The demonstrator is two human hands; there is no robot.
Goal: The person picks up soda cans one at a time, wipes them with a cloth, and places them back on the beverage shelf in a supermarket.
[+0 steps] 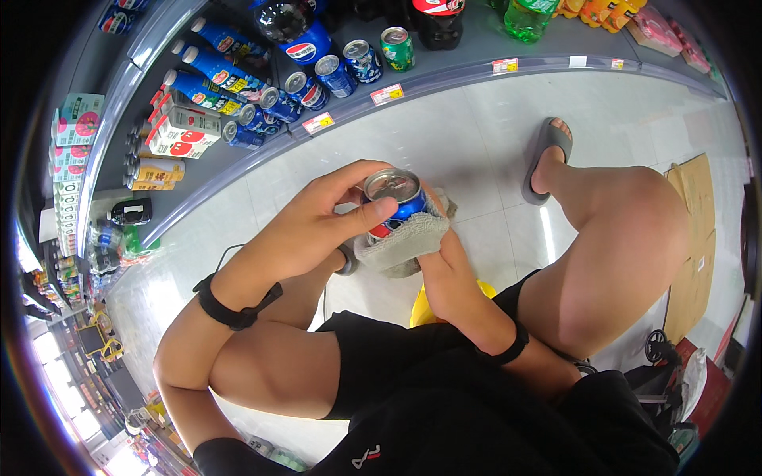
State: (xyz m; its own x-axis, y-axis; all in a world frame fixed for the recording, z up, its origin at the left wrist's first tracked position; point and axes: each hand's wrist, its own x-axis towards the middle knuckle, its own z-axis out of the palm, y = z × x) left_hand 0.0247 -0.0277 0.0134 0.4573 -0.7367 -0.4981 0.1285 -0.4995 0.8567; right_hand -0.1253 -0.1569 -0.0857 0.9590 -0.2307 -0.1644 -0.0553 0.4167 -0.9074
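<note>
A blue drink can (pixel 407 205) stands roughly upright between my two hands, its silver top facing me. My left hand (pixel 340 205) grips it, with the thumb over the near rim and the fingers around the far side. Around the can's lower right side is a grey terry cloth (pixel 405 241). Behind the can and cloth, my right hand (pixel 433 199) is mostly hidden and supports them from the right. More blue cans (pixel 336 75) and a green can (pixel 397 49) stand on the low shelf ahead.
The grey shelf's front edge (pixel 440 80) curves across the floor ahead, carrying price tags. Large soda bottles (pixel 292 35), blue bottles (pixel 223 74) and cartons (pixel 184 131) stand on it. Something yellow (pixel 421 306) is on the floor below my forearms. Flattened cardboard (pixel 690 256) lies at the right.
</note>
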